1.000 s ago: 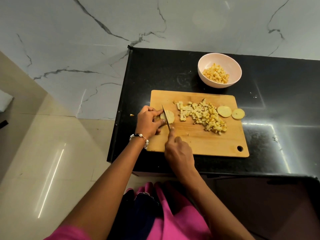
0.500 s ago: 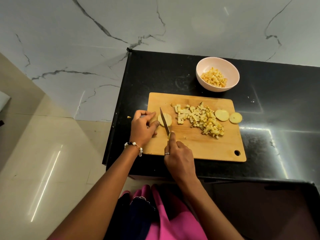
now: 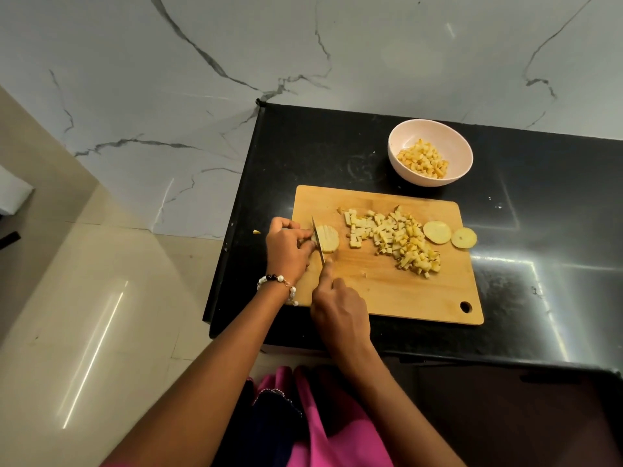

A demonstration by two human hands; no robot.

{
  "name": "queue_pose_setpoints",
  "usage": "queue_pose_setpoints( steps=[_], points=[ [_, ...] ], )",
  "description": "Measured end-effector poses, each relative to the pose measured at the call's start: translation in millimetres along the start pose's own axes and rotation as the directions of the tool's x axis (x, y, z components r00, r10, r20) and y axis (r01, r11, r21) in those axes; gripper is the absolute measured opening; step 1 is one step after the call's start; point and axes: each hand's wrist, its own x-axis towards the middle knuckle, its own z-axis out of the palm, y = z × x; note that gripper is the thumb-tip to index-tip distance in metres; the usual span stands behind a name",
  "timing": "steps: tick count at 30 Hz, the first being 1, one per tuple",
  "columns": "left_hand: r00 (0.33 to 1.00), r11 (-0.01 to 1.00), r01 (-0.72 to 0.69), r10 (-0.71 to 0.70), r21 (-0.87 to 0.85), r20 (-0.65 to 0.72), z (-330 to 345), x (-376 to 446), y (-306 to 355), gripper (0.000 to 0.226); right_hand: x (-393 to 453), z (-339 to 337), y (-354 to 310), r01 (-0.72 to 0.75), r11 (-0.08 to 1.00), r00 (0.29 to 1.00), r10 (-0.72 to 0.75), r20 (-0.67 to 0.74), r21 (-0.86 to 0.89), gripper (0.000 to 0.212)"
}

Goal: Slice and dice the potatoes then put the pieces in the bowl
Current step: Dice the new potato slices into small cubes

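Fingers [image 3: 305, 234] of the left hand [image 3: 286, 252] curl round the end of a potato [image 3: 326, 239], pinning it to the cutting board [image 3: 387, 288], while the right hand [image 3: 338, 313] grips the knife [image 3: 317, 237], forefinger laid along its spine and blade set against the potato just beside the left fingertips. Scored lines across the potato's face suggest the dicing step is in hand; the next move likely calls for a straight push down, with the left fingertips kept back from the edge. Just beyond the blade lies a heap of diced pieces [image 3: 391, 239], then two round slices [image 3: 437, 232] at the board's far side, not yet diced. Further off, the bowl [image 3: 430, 156] already holds some cubes. Underneath is a glossy black desk [image 3: 556, 230], backed by a veined marble wall [image 3: 303, 45], with pale floor tiles [image 3: 84, 315] beside it.
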Motion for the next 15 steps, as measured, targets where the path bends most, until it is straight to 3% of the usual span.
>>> queue_pose_setpoints(
  steps=[3,5,9,15],
  points=[
    [1.000,1.000,0.018,-0.018,0.007,-0.015,0.8,-0.1,2.3,0.025,-30.0,-1.1,10.1,0.049,0.998,0.998,-0.050,0.043,0.039,0.064],
    [0.998,0.999,0.052,-0.052,0.009,-0.023,1.3,-0.7,4.2,0.025,-39.1,-6.3,18.0,0.021,0.996,0.998,-0.026,0.062,0.085,0.055],
    [0.990,0.992,0.116,-0.111,0.053,-0.081,5.0,-3.8,15.6,0.022,-34.5,-21.9,35.5,-0.085,0.893,0.996,0.084,0.022,0.443,0.044],
    [0.985,0.940,0.173,-0.168,0.294,-0.044,28.4,-13.4,45.1,0.058,-21.8,-26.5,57.7,-0.150,0.791,0.968,0.240,-0.076,0.593,0.048]
  ],
)
